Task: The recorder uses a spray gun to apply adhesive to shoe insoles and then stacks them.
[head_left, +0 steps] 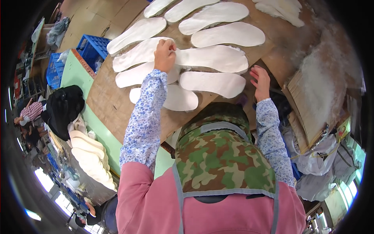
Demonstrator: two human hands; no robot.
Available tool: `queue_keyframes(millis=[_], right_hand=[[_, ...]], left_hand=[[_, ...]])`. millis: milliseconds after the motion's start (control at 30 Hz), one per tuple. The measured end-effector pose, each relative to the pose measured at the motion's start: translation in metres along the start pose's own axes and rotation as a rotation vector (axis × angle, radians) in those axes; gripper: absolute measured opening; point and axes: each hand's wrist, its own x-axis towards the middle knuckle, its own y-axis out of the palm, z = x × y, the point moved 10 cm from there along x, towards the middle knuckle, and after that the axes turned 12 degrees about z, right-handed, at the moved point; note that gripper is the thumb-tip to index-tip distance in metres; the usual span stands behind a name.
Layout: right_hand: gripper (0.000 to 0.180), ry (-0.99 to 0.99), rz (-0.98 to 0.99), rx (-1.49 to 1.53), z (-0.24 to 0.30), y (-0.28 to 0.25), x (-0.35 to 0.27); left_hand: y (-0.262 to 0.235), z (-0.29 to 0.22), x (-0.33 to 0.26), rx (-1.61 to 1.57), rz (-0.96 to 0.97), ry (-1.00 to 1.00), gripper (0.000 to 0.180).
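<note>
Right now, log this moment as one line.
left hand: over white insoles, contact unclear | right hand: beside insoles, nothing visibly held | brown board: beneath insoles

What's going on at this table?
A person in a camouflage apron has white insole-shaped pieces spread in rows on a brown board. The left hand, fingers bent, is at the inner ends of two pieces; whether it grips one is unclear. The right hand is loosely curled just right of the pieces, with nothing visible in it.
</note>
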Motion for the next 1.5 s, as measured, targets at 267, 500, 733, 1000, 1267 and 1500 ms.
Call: queue_keyframes(millis=[267, 500, 733, 1000, 1267, 1500], right_hand=[[0.027, -0.352, -0.067, -0.594, 0.052, 0.026, 0.015], [0.020, -0.390, -0.191, -0.445, 0.059, 0.001, 0.019], [0.021, -0.374, -0.139, -0.478, 0.047, 0.002, 0.022], [0.021, -0.336, -0.100, -0.420, 0.041, 0.006, 0.022], [0.020, -0.294, -0.113, -0.147, 0.012, -0.023, 0.006], [0.033, 0.027, 0.008, -0.091, -0.078, -0.037, -0.016]], left_hand=[[-0.004, -0.020, 0.000, 0.001, 0.019, 0.038, 0.018], [-0.001, -0.012, 0.002, 0.036, -0.006, 0.014, 0.016], [0.016, 0.018, 0.005, -0.184, 0.120, -0.193, 0.012], [-0.030, 0.023, -0.010, -0.429, -0.123, -0.179, 0.021], [-0.088, 0.083, -0.184, -0.263, -0.580, -0.469, 0.024], [-0.041, 0.112, -0.296, -0.665, -0.550, -0.880, 0.031]])
